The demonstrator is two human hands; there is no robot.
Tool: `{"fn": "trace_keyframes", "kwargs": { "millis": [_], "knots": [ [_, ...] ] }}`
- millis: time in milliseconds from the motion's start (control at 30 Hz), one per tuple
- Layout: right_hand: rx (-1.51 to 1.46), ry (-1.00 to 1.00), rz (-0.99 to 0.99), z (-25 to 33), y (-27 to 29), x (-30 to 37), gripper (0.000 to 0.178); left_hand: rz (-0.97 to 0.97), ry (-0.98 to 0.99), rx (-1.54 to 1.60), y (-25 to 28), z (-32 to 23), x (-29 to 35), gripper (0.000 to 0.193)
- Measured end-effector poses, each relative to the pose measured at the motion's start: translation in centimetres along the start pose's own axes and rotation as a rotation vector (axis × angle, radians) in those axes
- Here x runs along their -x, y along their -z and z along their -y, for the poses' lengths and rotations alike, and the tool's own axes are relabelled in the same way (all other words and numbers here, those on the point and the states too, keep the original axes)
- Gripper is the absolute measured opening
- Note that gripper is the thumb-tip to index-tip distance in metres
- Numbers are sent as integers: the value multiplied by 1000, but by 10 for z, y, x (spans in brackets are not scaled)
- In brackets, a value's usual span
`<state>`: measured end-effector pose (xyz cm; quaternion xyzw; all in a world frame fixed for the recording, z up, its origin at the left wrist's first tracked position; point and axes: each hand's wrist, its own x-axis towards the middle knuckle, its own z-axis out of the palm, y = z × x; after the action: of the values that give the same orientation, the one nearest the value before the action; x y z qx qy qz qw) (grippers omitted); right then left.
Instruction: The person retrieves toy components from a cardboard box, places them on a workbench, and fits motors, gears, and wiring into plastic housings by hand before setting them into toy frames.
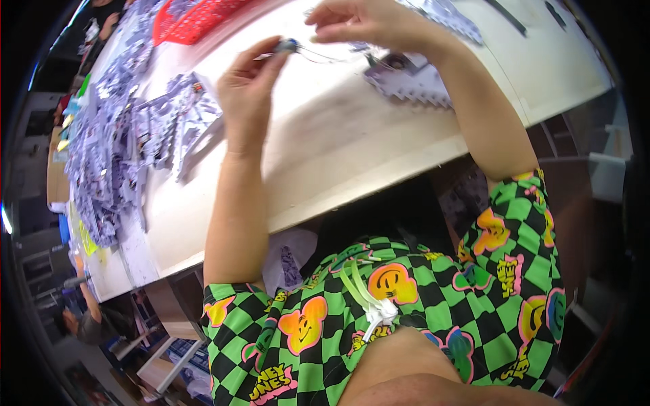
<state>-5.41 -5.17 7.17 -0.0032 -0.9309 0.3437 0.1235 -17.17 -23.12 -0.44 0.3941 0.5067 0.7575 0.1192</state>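
Left fingers (pixel 271 68) clamped on wired part (pixel 288 46), right fingers (pixel 337 32), grip unclear; yellow-lettered checkered shirt (pixel 325 335)

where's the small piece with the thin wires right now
In the head view, the small wired piece is near the top, left of centre, pinched in the left hand over the pale table, with the right hand to its right.
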Motion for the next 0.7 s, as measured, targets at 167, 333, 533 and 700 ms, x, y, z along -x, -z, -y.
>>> {"fn": "trace_keyframes", "kwargs": {
  "millis": [167, 333, 533, 700],
  "knots": [
    [-123, 52, -6, 0, -21, 5, 28, 17, 10, -11, -13, -4, 12, 23],
    [-446, 20, 5, -3, -29, 8, 23, 17, 143, -9, -12, -7, 18, 31],
    [-426, -4, 19, -1, -28, 12, 17, -15, 104, 48, -8, -15, 18, 35],
    [-169, 36, 106, -2, -38, 11, 15, -128, -145, -135, 39, -45, -13, 35]
  ]
}}
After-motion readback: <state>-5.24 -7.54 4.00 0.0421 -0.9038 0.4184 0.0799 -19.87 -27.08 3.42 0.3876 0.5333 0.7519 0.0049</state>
